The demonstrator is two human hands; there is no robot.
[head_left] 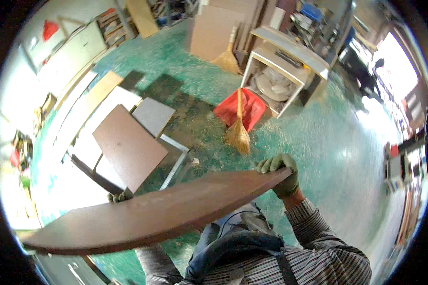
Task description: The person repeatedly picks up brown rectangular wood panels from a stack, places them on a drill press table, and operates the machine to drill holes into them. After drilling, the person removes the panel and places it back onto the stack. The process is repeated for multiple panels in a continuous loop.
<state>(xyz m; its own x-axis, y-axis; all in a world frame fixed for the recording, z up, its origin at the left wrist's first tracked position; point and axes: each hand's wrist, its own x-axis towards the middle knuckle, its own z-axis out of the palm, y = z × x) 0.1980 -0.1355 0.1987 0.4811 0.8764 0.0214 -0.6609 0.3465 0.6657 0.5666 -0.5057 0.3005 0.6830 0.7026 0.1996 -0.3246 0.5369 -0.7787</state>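
A large brown board [161,209] stretches across the lower part of the head view, held up in front of my body. My right hand [281,173], in a green work glove, is closed around the board's right end, fingers over the top edge. Of my left hand [121,195], only gloved fingertips show, curled over the far edge; the rest is hidden under the board. Beyond it, a smaller brown panel [129,145] lies tilted on top of white boards, beside a grey panel [154,116].
A straw broom [238,135] rests against a red dustpan [233,111] on the green floor. Behind them stands a white open cabinet [280,78]. A second broom [227,61] leans by upright panels [214,31]. A metal frame [176,164] sticks out near the stacked boards.
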